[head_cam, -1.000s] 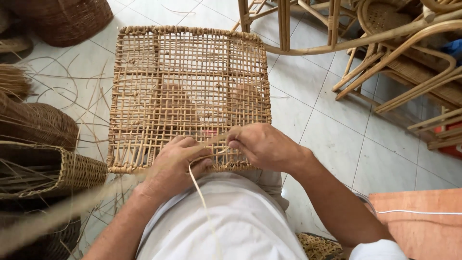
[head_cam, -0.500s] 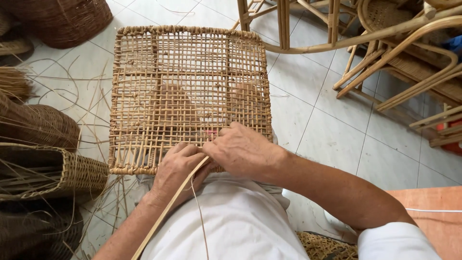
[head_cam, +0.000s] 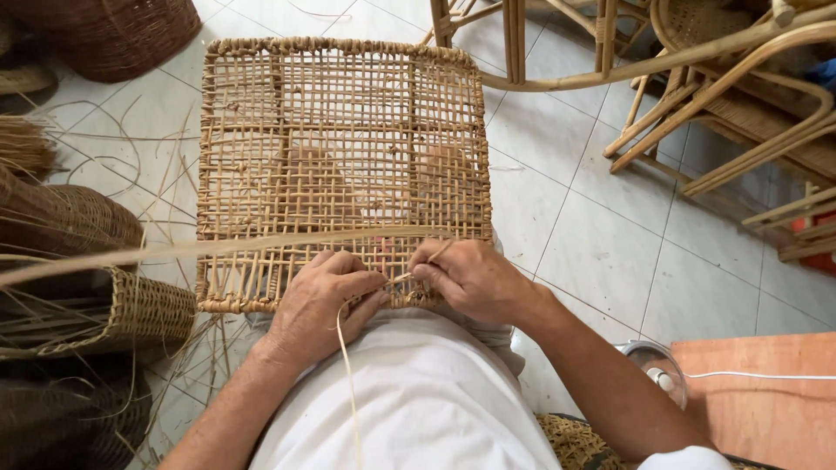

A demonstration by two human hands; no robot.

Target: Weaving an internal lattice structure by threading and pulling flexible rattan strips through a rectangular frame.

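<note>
Woven panel: a square open-weave rattan panel (head_cam: 344,165) rests on the person's lap, its near edge against the belly and its far edge pointing away toward the tiled floor; it lies roughly flat, tilted slightly up at the far side.
Working strand: a thin pale cane strand (head_cam: 348,383) runs from the near edge of the panel down over the white shirt, its long axis nearly vertical in the view.
Long strand: a second, longer cane strip (head_cam: 218,246) stretches almost level across the panel's lower part, from near the right hand out past the left edge of the view.
Left hand: the left hand (head_cam: 318,305) lies palm down on the panel's near edge, fingers curled, thumb and forefinger pinched closed on the cane strand where it meets the weave.
Right hand: the right hand (head_cam: 470,280) sits just beside it, knuckles up, fingertips pinched together at the same spot on the edge; it seems to hold the end of a strand, though which one cannot be told.
Arms: both forearms come in from the bottom, elbows out, wrists bent inward so the hands almost touch.
Left side: woven baskets (head_cam: 96,313) and loose cane.
Right side: rattan chair frames (head_cam: 697,78); an orange board (head_cam: 766,392) with a white cable.
</note>
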